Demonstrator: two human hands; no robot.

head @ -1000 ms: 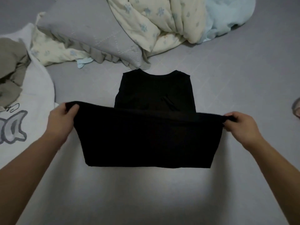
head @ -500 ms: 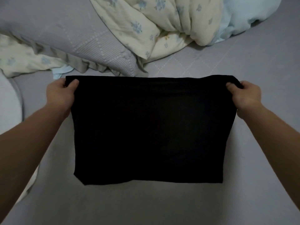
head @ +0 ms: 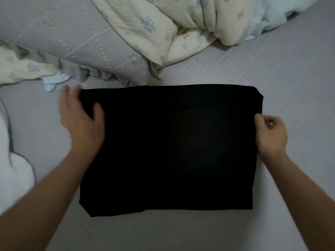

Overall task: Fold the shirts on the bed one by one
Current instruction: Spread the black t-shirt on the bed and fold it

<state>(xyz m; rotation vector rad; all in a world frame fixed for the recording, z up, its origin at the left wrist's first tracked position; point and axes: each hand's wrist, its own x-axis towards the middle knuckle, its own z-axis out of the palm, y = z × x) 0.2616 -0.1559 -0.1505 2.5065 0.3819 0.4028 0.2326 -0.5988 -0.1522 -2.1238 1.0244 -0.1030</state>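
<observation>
A black shirt (head: 168,147) lies folded in half as a flat rectangle on the grey bed sheet (head: 293,84). My left hand (head: 81,120) is at the shirt's upper left corner. Its fingers are stretched out and blurred, and its thumb rests on the black cloth. At the middle of the shirt's right edge, my right hand (head: 271,134) has curled fingers and pinches the cloth between thumb and forefinger. The shirt's neck and sleeves are hidden inside the fold.
A grey pillow with a ruffled edge (head: 76,42) lies just beyond the shirt's far edge. A cream floral quilt (head: 172,24) and a pale blue blanket (head: 282,11) are bunched at the back. Part of a white garment (head: 12,174) shows at the left edge.
The raised lower half of the shirt came forward and down onto its upper half. Both hands left the far corners: the left opened, the right slid down the right edge.
</observation>
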